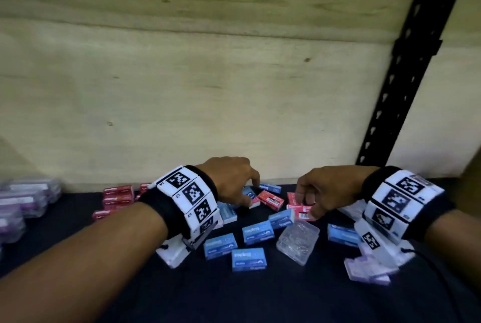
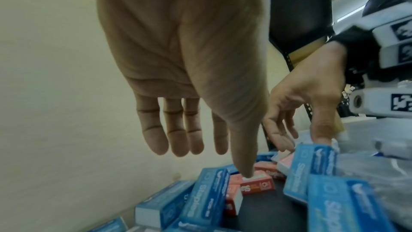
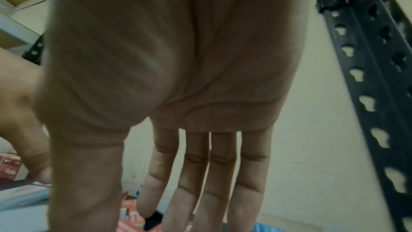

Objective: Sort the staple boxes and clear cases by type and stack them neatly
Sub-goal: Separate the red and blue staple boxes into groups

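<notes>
Left forearm (image 1: 86, 252) and wrist band with printed markers (image 1: 191, 196), nearest the head camera at 7 o'clock; right wrist band (image 1: 398, 202) at 4 o'clock.

Left hand (image 1: 229, 179): fingers straight and spread, grip wide, holding nothing. In the left wrist view the thumb tip touches the top of a red staple box (image 2: 258, 183); the other fingers hang clear above the pile.

Right hand (image 1: 320, 192): in the right wrist view the fingers (image 3: 214, 174) point straight down, grip loose, nothing held. Fingertips reach toward a red staple box with a barcode (image 1: 302, 212); contact cannot be told.

Sorted, by judgement: red boxes stacked (image 1: 118, 196) at 9 o'clock of the left hand; clear cases with purple labels piled (image 1: 23, 200) at the far left edge, blurred.

Unsorted: loose blue staple boxes (image 1: 257, 231) scattered at 6 o'clock of the hands, lying at mixed angles; a few red boxes among them between the hands; one clear case of clips (image 1: 298, 242) at centre; more clear cases (image 1: 369, 268) under the right wrist. No blue stack visible. Task appears partly done, with the blue boxes and remaining cases still to gather.

Surface (image 1: 260, 296): dark, matte. Behind it a pale plywood panel (image 1: 208, 88); a black perforated rack upright (image 1: 406, 67) at 2 o'clock.
</notes>
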A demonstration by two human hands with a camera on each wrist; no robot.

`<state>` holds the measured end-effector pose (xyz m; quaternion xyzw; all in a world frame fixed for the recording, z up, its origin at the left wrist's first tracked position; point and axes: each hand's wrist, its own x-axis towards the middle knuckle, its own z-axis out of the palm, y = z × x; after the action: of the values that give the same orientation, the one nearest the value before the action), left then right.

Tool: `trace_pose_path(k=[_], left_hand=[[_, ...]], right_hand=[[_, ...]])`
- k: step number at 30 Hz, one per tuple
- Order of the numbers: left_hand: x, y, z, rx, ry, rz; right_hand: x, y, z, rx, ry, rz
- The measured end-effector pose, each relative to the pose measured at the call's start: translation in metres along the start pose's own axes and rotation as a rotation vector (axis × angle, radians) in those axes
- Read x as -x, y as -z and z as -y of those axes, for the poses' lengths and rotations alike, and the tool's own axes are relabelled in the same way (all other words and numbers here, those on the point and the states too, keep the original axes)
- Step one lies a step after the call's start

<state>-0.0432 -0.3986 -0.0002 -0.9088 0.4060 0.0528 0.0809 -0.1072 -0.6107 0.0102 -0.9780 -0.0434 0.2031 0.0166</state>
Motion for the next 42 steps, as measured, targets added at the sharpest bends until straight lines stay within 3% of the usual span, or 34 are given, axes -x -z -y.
trace_pose_path(k=[5,11,20,42], left_hand=[[-0.027,-0.007,-0.004,-0.032,-0.066,0.083],[-0.042,-0.013,-0.002,-0.056,-0.102,0.089],[-0.048,-0.016,0.000,-0.069,0.034,0.099],[-0.032,-0.025,-0.006,0.332,0.005,-0.001]], right_hand=[[-0.010,-0.008,-0.007,0.064,-0.004,0.014],[-0.020,-0.013,-0.010,0.121,0.031,0.014],[-0.025,-0.012,-0.012,0.169,0.035,-0.003],[-0.007,-0.003,-0.020,0.203,-0.030,-0.044]])
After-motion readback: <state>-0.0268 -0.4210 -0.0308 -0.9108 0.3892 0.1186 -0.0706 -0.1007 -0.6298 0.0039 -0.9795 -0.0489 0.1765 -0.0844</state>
